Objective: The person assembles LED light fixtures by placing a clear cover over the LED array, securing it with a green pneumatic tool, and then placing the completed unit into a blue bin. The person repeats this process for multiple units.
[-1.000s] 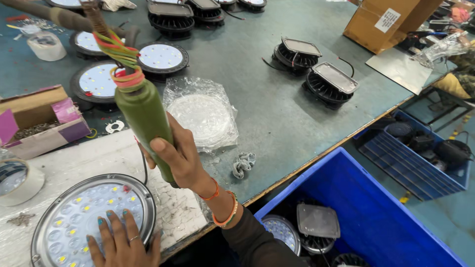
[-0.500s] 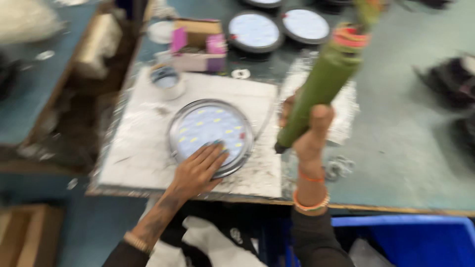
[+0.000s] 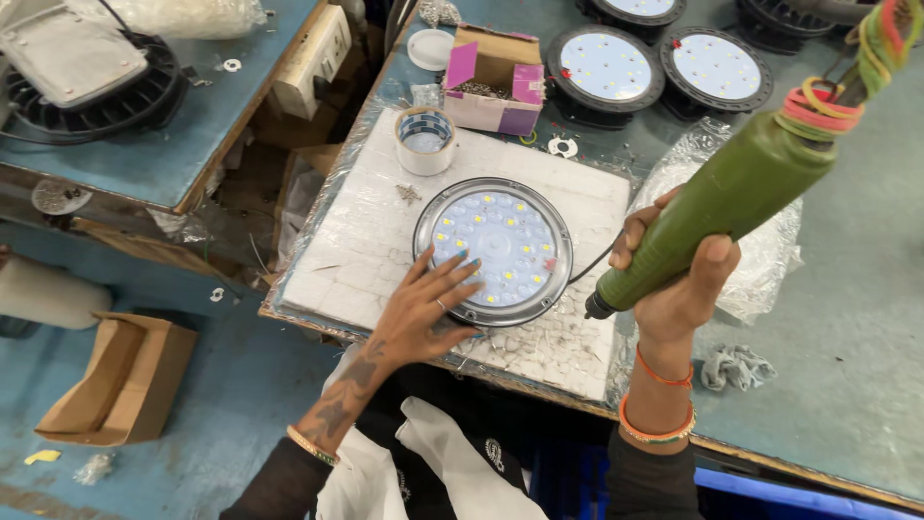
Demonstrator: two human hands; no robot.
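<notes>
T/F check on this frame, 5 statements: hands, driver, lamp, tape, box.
1. The right hand grips the green driver. True.
2. The left hand rests on the round lamp. True.
3. The driver tip is pressed into the lamp. False: it is held beside the lamp, off its rim.
4. The tape roll sits on the lamp. False: it stands apart on the white pad.
5. The small box is shut. False: its flaps are open.
</notes>
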